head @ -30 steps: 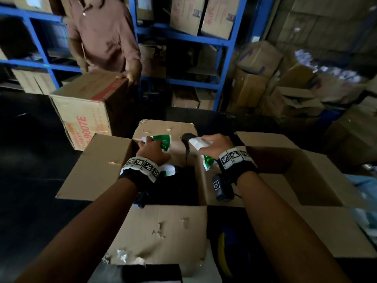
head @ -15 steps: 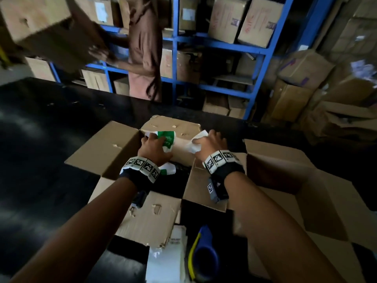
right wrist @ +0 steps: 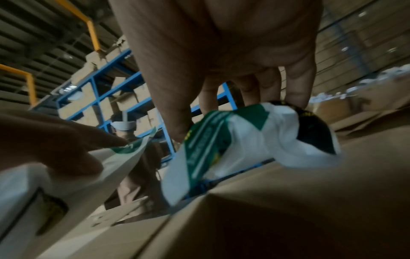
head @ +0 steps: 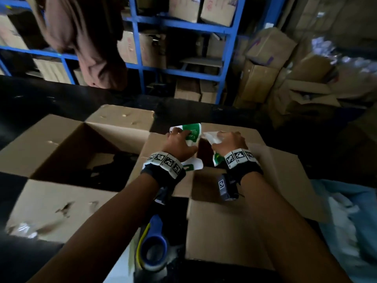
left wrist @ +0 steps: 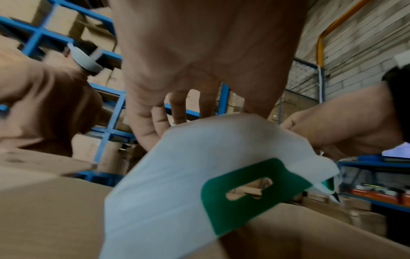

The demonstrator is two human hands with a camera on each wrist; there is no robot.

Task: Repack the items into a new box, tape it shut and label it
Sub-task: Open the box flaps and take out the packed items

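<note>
Two open cardboard boxes stand side by side on the dark table: a worn box (head: 61,144) with torn flaps on the left and a cleaner box (head: 285,180) on the right. Both hands are above the right box's opening. My left hand (head: 179,139) grips a white and green packet (head: 191,129) with a hang hole, seen close as the left packet (left wrist: 199,175). My right hand (head: 228,139) grips a second, crumpled white and green packet (head: 212,137), close up as the right packet (right wrist: 244,140). The two packets nearly touch.
A blue tape dispenser (head: 153,248) lies at the near edge between the boxes. Another person in brown clothing (head: 85,48) stands across the table. Blue shelving (head: 224,29) with cartons fills the back, loose cartons (head: 265,64) pile at right, and a blue bag (head: 357,211) sits at right.
Both hands carried their packets rightward from over the left box to over the right box. The other person lifted a carton off the table and turned away.
</note>
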